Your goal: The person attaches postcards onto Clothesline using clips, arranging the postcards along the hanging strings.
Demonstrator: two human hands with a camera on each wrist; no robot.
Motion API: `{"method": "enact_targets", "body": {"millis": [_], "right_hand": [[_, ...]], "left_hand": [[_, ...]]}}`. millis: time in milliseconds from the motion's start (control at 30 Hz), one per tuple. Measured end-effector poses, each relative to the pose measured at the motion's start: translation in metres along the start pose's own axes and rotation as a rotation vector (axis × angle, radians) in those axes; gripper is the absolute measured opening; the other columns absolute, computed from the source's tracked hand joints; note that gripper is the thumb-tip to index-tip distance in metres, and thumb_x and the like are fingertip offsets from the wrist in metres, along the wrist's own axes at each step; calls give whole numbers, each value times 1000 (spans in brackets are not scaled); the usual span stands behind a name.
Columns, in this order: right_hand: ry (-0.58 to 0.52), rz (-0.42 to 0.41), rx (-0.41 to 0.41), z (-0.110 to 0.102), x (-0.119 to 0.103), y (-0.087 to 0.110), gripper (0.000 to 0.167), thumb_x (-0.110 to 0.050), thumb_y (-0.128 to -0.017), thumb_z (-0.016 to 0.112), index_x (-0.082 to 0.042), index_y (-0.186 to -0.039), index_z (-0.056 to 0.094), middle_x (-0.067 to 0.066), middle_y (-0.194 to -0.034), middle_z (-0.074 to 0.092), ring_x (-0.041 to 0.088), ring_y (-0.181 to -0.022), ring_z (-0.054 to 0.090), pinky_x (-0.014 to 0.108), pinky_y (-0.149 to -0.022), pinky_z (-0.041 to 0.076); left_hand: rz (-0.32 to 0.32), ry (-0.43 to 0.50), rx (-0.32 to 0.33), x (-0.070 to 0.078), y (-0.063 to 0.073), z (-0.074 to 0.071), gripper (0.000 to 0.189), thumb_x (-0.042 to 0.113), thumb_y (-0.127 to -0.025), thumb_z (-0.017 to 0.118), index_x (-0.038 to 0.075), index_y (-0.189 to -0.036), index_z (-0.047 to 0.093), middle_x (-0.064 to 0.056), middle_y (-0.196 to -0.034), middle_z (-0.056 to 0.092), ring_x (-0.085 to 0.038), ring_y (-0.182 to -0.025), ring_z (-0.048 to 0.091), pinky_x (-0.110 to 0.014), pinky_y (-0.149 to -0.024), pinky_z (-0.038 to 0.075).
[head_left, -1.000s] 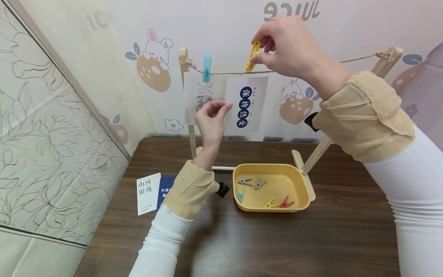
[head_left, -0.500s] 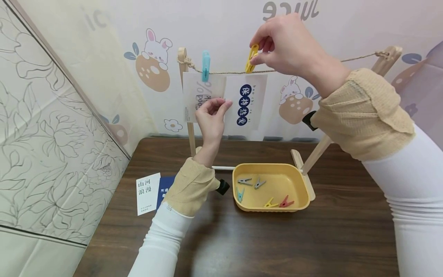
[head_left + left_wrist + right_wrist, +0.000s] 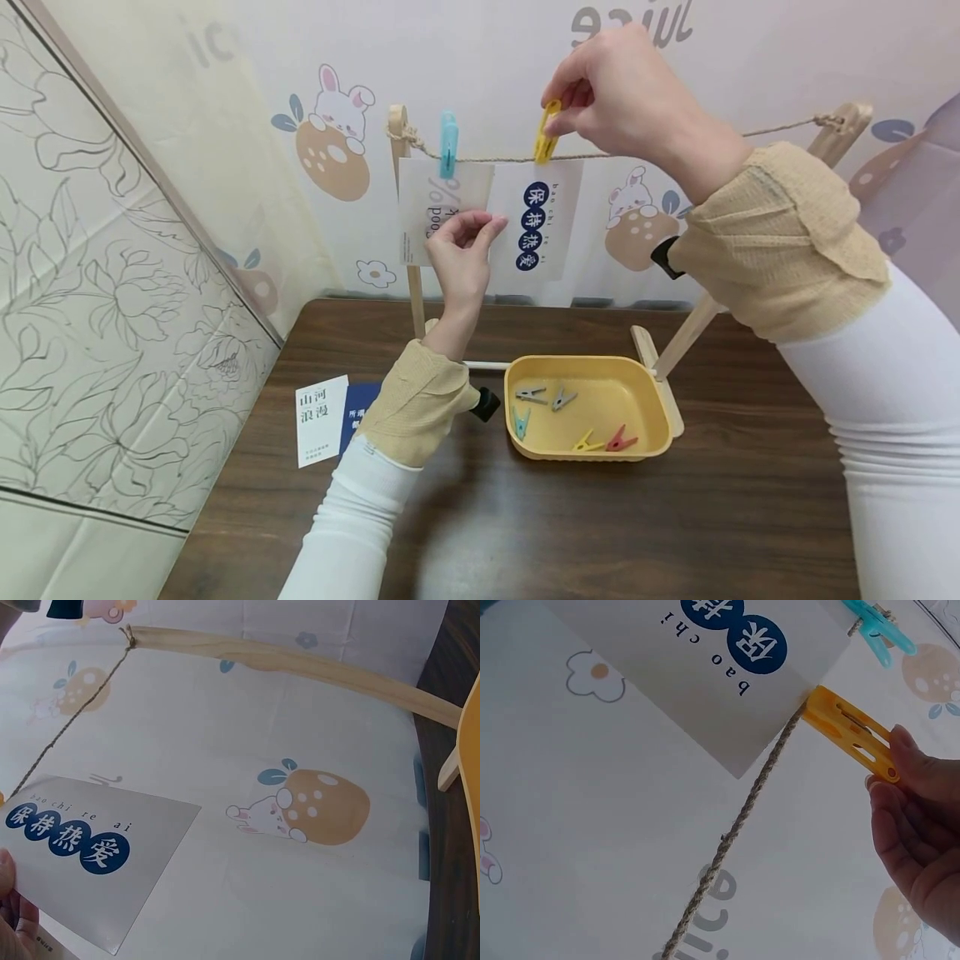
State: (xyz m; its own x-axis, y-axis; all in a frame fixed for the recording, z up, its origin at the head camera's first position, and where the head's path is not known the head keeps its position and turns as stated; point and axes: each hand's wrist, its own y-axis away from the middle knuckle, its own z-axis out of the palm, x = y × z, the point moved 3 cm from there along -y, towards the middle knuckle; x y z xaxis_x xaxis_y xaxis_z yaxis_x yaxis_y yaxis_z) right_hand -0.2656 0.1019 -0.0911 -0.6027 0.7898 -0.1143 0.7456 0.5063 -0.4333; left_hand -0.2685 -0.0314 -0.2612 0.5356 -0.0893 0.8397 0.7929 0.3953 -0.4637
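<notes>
My left hand [image 3: 461,262] pinches the left edge of a white card [image 3: 558,237] printed with blue circles and characters. The card's top edge lies at a twine line [image 3: 739,817]. Up at the line, my right hand [image 3: 630,96] pinches a yellow clothespin [image 3: 851,739] by its handle end. The clothespin's tip meets the twine and the card's top edge; how far it grips them is hard to tell. To the left, a light blue clothespin [image 3: 447,146] clips another pale card [image 3: 411,200] to the line, partly behind the first card and my left hand.
Wooden posts [image 3: 836,133] hold the line at both ends. A yellow basket [image 3: 588,362] with several clothespins stands on the brown table [image 3: 600,525]. At the left lie a white card [image 3: 318,433] and a blue card [image 3: 356,408], the blue one partly behind my forearm.
My right hand has lowered the yellow clothespin slightly, so its tip now reaches over the line at the card's top edge. The left hand stays almost in place, holding the card.
</notes>
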Motion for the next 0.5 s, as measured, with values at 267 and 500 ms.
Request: {"method": "enact_targets", "body": {"millis": [267, 500], "right_hand": [[-5, 50, -70, 2, 7, -4, 20, -7, -82, 62, 6, -97, 64, 16, -94, 61, 21, -78, 51, 18, -65, 38], [5, 62, -101, 3, 12, -6, 19, -7, -82, 62, 6, -97, 64, 16, -91, 61, 20, -78, 51, 21, -65, 39]], "left_hand": [[15, -8, 2, -1, 0, 1, 18, 6, -71, 73, -8, -77, 62, -13, -74, 61, -11, -63, 55, -22, -62, 47], [14, 12, -1, -3, 0, 2, 18, 4, -70, 73, -9, -76, 61, -14, -74, 61, -10, -63, 55, -22, -62, 47]]}}
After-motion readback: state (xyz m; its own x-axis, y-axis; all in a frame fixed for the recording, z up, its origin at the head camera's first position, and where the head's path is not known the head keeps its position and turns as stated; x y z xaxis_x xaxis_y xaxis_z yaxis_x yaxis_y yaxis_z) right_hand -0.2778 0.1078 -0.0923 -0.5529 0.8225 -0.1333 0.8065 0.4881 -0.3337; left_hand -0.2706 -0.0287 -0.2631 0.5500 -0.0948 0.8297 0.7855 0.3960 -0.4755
